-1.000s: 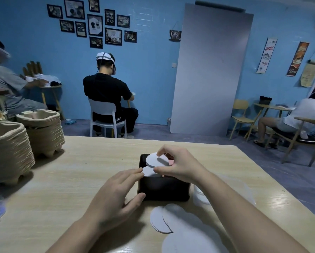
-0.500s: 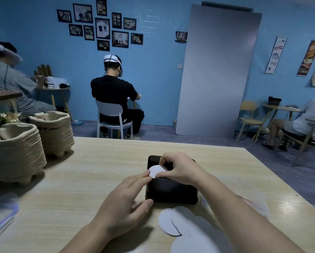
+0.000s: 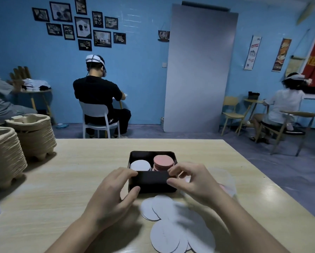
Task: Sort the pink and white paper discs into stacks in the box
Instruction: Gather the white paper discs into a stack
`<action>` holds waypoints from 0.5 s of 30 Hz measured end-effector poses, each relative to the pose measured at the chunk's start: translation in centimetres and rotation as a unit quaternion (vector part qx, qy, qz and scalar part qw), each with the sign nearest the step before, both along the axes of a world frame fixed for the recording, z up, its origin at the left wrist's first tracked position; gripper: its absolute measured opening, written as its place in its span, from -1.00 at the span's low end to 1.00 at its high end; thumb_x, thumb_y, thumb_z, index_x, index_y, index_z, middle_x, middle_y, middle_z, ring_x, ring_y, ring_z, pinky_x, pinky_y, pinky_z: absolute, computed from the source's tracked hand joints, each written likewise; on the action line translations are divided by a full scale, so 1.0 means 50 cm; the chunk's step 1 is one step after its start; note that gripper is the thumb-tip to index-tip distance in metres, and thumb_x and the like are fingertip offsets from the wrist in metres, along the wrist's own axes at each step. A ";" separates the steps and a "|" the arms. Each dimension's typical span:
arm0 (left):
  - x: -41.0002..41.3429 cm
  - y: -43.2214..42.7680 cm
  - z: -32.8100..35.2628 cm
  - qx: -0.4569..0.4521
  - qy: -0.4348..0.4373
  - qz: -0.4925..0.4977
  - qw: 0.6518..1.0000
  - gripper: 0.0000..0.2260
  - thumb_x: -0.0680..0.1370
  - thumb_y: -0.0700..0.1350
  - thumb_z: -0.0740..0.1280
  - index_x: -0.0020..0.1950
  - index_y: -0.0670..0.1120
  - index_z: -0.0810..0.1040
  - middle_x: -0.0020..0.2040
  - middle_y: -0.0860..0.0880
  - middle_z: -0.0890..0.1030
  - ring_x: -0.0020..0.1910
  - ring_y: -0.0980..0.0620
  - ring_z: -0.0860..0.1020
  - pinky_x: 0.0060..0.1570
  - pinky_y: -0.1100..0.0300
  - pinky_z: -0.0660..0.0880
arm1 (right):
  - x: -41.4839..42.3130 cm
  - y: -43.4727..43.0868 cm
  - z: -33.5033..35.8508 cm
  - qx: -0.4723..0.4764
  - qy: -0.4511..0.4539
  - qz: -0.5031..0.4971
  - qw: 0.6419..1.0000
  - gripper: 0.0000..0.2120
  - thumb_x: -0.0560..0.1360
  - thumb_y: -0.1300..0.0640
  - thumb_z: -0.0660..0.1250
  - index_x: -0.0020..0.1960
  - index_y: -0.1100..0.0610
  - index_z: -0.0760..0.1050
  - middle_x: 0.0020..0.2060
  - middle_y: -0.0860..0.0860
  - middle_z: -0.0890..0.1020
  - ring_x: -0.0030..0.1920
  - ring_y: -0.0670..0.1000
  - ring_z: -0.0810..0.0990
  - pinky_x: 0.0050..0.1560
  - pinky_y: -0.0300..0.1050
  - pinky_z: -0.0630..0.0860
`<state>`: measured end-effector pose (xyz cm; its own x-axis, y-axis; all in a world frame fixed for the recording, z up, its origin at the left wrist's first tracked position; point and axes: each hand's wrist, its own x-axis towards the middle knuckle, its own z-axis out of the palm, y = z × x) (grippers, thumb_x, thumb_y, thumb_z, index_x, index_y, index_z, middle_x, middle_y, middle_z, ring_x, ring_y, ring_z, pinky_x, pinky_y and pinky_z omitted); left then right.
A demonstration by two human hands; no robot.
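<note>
A: Blue room, wooden desk (image 3: 61, 179) is carrying the black box (image 3: 152, 182). Discs?
B: White stack (image 3: 140, 165) is sitting in the box's left side, pink stack (image 3: 163, 163) in the right. Loose white discs (image 3: 164, 236) are lying on the desk just in front.
A: Hands?
B: Left hand (image 3: 112, 194) is gripping the box's near left corner. Right hand (image 3: 191, 183) is pinching the near right corner, fingers curling over the rim.
</note>
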<state>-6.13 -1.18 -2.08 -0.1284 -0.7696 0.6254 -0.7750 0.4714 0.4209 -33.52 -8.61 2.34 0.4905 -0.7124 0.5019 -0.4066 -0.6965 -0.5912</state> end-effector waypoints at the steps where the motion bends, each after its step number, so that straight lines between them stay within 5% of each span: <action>1: -0.011 0.004 0.001 0.004 0.006 -0.007 1.000 -0.70 0.57 0.13 0.30 0.22 0.04 0.58 0.12 0.23 0.57 0.16 0.22 0.54 0.13 0.29 0.45 | -0.021 0.014 -0.010 0.010 0.003 -0.008 1.000 -0.81 0.41 -0.09 0.48 -0.11 0.02 0.67 -0.13 -0.12 0.72 -0.12 -0.06 0.66 -0.07 -0.12 0.58; 8: -0.118 0.048 -0.034 0.083 0.019 -0.083 0.993 -0.76 0.55 0.16 0.31 0.15 0.11 0.58 0.07 0.28 0.55 0.13 0.24 0.54 0.00 0.20 0.59 | -0.127 0.098 -0.093 0.048 0.053 -0.042 0.997 -0.84 0.42 -0.09 0.47 -0.07 -0.03 0.64 -0.13 -0.17 0.69 -0.07 -0.14 0.61 -0.09 -0.28 0.56; 12: -0.172 0.074 -0.050 0.089 -0.009 -0.103 0.991 -0.72 0.55 0.17 0.30 0.19 0.09 0.56 0.09 0.27 0.54 0.11 0.29 0.51 0.10 0.21 0.51 | -0.155 0.142 -0.127 0.044 0.056 -0.059 0.996 -0.88 0.45 -0.02 0.49 -0.05 -0.03 0.61 -0.14 -0.17 0.65 -0.13 -0.14 0.60 -0.11 -0.26 0.55; 15: -0.186 0.095 -0.053 0.097 -0.053 -0.094 0.989 -0.67 0.54 0.20 0.31 0.25 0.11 0.53 0.19 0.24 0.53 0.21 0.25 0.46 0.21 0.21 0.46 | -0.165 0.172 -0.134 0.016 0.104 -0.058 0.993 -0.73 0.45 -0.17 0.46 0.08 -0.08 0.58 0.02 -0.19 0.64 0.01 -0.17 0.55 0.07 -0.16 0.51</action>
<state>-15.42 3.58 -4.72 -0.3377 -0.8298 0.4443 -0.7255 0.5303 0.4387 -41.76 -0.01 -4.35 0.4952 -0.7836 0.3752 -0.5976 -0.6207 -0.5076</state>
